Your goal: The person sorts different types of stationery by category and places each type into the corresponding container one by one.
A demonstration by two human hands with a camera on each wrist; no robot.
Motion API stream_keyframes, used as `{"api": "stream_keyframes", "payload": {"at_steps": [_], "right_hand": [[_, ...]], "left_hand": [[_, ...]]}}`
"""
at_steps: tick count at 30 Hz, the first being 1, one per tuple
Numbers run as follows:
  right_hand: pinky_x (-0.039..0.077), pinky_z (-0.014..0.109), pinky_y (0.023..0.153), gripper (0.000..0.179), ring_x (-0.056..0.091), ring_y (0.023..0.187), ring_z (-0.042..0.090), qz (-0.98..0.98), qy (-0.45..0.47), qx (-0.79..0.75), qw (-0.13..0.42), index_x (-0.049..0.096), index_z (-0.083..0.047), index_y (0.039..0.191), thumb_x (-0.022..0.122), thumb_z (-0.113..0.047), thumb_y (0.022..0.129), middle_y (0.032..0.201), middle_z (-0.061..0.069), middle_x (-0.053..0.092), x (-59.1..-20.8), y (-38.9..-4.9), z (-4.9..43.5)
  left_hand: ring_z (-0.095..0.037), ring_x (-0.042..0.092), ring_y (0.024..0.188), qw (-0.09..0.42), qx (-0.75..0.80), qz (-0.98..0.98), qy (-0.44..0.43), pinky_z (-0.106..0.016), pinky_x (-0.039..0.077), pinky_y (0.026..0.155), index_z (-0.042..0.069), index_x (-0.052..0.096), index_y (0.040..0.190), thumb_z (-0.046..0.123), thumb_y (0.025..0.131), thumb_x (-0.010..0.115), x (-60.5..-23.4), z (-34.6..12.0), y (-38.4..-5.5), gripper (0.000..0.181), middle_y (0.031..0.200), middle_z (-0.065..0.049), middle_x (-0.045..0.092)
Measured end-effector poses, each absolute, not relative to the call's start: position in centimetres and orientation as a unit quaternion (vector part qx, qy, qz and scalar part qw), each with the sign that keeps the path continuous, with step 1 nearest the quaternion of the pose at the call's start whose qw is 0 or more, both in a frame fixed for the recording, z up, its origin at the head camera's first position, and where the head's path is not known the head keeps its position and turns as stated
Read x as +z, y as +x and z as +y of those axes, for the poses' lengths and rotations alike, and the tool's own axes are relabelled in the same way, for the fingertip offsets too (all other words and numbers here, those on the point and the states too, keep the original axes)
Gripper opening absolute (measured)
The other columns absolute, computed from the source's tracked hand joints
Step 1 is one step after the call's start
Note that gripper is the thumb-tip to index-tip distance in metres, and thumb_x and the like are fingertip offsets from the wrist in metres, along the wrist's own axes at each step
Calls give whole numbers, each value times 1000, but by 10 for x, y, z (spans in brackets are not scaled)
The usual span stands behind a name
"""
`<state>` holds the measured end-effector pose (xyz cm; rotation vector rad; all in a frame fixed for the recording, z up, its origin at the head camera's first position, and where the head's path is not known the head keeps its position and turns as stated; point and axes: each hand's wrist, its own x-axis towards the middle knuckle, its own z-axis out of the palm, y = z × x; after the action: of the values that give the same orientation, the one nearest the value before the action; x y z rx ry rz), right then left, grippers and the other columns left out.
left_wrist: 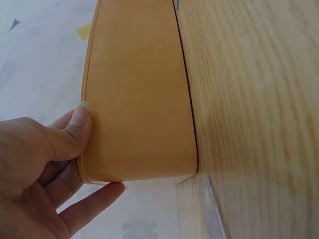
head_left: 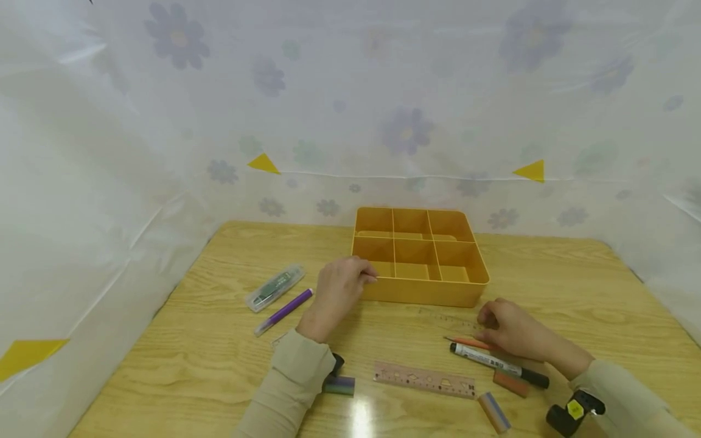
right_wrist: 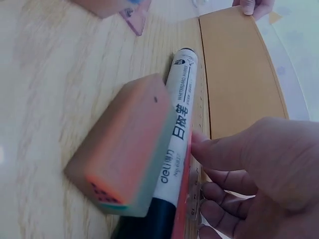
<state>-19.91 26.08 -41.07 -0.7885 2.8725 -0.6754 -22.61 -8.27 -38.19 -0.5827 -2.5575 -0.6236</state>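
My left hand [head_left: 341, 286] grips the front-left corner of a yellow-orange six-compartment organizer box [head_left: 421, 291]. In the left wrist view the thumb [left_wrist: 77, 129] lies on the front wall at the rim, other fingers behind it. Just in front of the box, my right hand [head_left: 512, 328] pinches a clear ruler [head_left: 446, 317] near its right end, thumb on one edge and curled fingers on the other. An orange pencil [head_left: 470, 342] lies against the thumb side. Next to it are a whiteboard marker [right_wrist: 177, 119] with a black cap and a watermelon-print eraser [right_wrist: 124, 149].
A pink ruler [head_left: 424, 380] with cut-out shapes lies at front centre, a striped eraser [head_left: 494, 412] to its right. Another eraser [head_left: 339, 385] sits by the left sleeve. To the left are a purple marker [head_left: 285, 311] and a clear case [head_left: 274, 288]. A flowered curtain [head_left: 339, 109] stands behind.
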Motion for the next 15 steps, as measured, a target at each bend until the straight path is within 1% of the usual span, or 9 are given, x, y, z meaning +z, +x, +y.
{"api": "stream_keyframes", "payload": {"at_steps": [4, 8, 11, 15], "right_hand": [[48, 24, 65, 16, 50, 76, 0, 933, -261, -237, 65, 63, -6, 91, 76, -15, 86, 87, 0, 59, -410, -199, 261], [46, 24, 65, 11, 47, 76, -1, 932, -271, -234, 57, 64, -11, 87, 74, -13, 87, 85, -3, 58, -408, -197, 259], [47, 25, 65, 12, 49, 76, 1, 938, -261, -222, 50, 64, -8, 90, 74, -14, 87, 86, -3, 59, -406, -194, 255], [52, 28, 67, 18, 58, 80, 9, 946, -240, -211, 52, 63, -1, 98, 73, -12, 88, 89, 2, 63, -405, -192, 250]], "left_hand": [[-12, 70, 72, 219, -226, -925, -210, -25, 57, 66, 18, 80, 87, 24, 90, 72, -382, -83, -225, 10, 84, 4, 76], [-11, 70, 72, 219, -228, -925, -210, -25, 57, 65, 18, 80, 86, 24, 90, 71, -383, -83, -226, 11, 84, 5, 76], [-11, 70, 71, 217, -226, -926, -208, -25, 57, 64, 19, 80, 86, 25, 90, 71, -383, -83, -227, 11, 83, 5, 76], [-11, 70, 71, 217, -223, -927, -210, -25, 57, 63, 18, 80, 86, 25, 91, 71, -382, -83, -228, 12, 84, 5, 76]]}}
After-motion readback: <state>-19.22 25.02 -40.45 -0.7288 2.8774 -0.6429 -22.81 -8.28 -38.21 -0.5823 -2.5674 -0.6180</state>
